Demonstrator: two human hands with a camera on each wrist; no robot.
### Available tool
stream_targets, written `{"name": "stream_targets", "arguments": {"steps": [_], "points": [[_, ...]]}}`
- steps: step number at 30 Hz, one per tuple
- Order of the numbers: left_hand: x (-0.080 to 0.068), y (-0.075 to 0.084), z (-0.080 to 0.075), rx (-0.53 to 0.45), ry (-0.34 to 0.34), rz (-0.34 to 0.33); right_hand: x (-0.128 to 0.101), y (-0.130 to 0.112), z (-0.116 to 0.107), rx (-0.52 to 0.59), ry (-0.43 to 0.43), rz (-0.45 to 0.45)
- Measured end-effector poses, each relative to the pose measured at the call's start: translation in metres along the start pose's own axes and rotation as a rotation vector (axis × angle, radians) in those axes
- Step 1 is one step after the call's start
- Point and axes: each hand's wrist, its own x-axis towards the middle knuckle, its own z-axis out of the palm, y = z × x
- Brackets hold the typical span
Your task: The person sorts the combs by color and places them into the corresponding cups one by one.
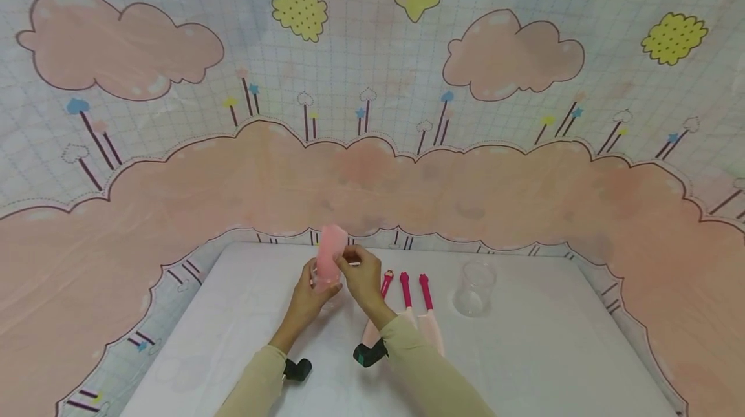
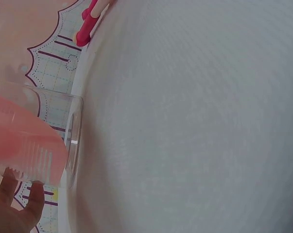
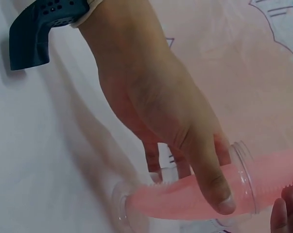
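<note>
while my left hand gripped the clear jar, my right hand pinched a pink comb standing in that jar, left of the empty jar.

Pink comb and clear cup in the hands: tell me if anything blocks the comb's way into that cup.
Nothing visible blocks it. The pink comb already sits partly inside the clear cup, which the left hand holds; the right hand pinches the comb's upper end.

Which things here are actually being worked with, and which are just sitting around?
In use: left hand grips the clear cup; right hand holds the pink comb in it.

Lying about: three pink combs, empty clear cup, white table.
</note>
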Motion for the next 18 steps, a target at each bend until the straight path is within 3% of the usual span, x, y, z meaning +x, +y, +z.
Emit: {"name": "stream_targets", "arguments": {"steps": [6,18], "points": [[-0.002,-0.001,0.000,0.029,0.010,0.038,-0.002,0.004,0.000,-0.023,-0.012,0.002],[0.000,-0.005,0.001,0.025,0.017,0.041,-0.005,0.012,-0.001,-0.035,-0.015,0.030]]}}
